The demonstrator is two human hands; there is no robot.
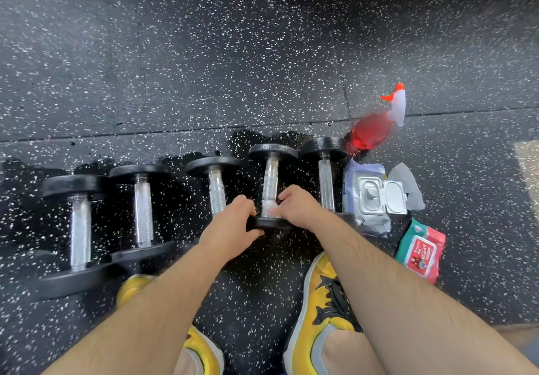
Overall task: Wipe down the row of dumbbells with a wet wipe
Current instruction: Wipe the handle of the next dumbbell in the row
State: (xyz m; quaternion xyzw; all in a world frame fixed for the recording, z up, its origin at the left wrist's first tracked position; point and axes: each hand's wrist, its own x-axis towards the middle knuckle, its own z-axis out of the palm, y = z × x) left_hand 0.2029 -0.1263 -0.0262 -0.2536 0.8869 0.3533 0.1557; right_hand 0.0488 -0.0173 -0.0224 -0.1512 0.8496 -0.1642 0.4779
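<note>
Head: spray bottle (369, 132) beside rightmost dumbbell (325, 182)

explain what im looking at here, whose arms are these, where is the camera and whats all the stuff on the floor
There is no machine here. The single picture comes from a camera worn on a person's head, looking down at their own bare arms.

A row of dumbbells, five in all, lies on the speckled floor. The left hand grips the near end plate of the fourth dumbbell from the left. The right hand holds a white wet wipe around its metal handle.

To the right lie a red spray bottle and an open wipes pack with a loose wipe beside it. Nearer the person is a second, red-and-green wipes pack. The yellow shoes at the bottom are the person's.
</note>
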